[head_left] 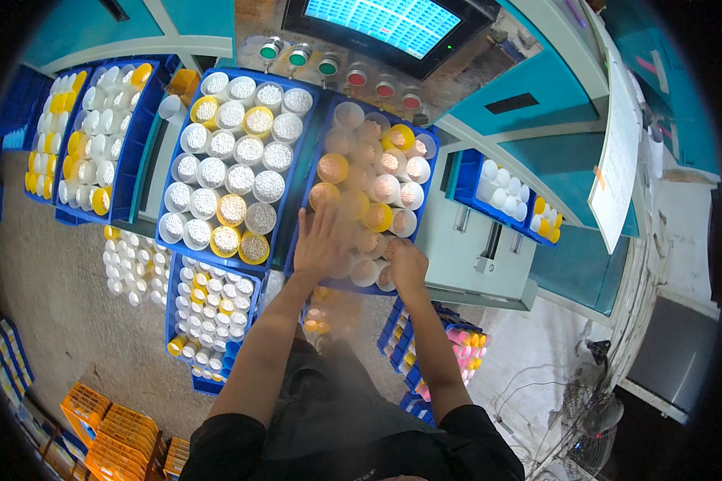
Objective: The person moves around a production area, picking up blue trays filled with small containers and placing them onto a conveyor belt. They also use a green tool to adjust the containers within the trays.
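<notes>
In front of me a blue crate (pixel 393 119) holds rows of white cups (pixel 386 189) and yellow cups (pixel 333 167) filled with small peach-coloured pellets. My left hand (pixel 322 243) lies over the cups on the crate's near left side, fingers stretched out and spread, holding nothing. At the near right corner, my right hand (pixel 407 263) is curled closed against the cups; whatever its fingers grip is hidden. A pale haze blurs the middle of the crate and part of the left hand.
Beside it on the left stands another blue crate (pixel 293 188) with cups of white pellets. A lit screen (pixel 383 22) and green and red buttons (pixel 357 77) lie beyond. More cup crates (pixel 100 140) stand left; orange crates (pixel 120 441) are lower left. A fan (pixel 598 425) stands lower right.
</notes>
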Motion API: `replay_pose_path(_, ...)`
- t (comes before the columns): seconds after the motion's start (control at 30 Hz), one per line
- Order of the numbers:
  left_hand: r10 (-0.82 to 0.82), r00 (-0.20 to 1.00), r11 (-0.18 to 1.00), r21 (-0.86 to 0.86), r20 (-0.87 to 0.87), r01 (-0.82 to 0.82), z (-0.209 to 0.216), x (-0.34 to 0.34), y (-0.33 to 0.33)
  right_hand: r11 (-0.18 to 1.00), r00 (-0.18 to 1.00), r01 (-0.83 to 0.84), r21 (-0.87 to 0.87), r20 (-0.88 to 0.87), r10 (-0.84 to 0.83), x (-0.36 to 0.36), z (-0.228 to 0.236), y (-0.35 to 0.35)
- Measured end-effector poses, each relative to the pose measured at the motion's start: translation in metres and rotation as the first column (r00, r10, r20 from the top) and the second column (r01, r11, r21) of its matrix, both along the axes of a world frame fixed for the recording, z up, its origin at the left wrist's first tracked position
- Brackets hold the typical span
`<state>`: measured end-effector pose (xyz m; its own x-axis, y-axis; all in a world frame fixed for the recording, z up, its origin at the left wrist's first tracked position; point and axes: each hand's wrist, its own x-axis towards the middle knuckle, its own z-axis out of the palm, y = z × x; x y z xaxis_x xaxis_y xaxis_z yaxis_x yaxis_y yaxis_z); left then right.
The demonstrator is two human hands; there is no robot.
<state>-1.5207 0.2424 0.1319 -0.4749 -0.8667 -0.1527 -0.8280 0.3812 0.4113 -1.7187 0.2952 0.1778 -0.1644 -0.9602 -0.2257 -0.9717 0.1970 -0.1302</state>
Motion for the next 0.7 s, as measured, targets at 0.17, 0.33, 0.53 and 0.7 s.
replay_pose_path(0.17,-0.022,1.000,0.997,0.069,0.022,0.020,0.001,0.000,-0.001,0.994,0.998,-0.065,0.084,0.000,0.065,0.023,-0.021,-0.025)
replay_pose_path(0.33,0.002,1.000,0.999,0.054,0.012,-0.003,0.000,-0.001,-0.001,0.964,0.935,-0.253,0.080,-0.235,0.265,0.034,-0.041,-0.033)
replay_pose_path(0.53,-0.006,1.000,0.998,0.069,0.025,0.004,0.002,0.000,-0.002,0.952,0.929,-0.298,0.067,-0.209,0.305,0.028,-0.050,-0.017)
replay_pose_path(0.7,-0.007,1.000,1.000,0.022,-0.015,0.008,0.014,0.003,-0.002,0.982,0.978,-0.169,0.087,-0.105,0.178,0.036,-0.030,-0.020)
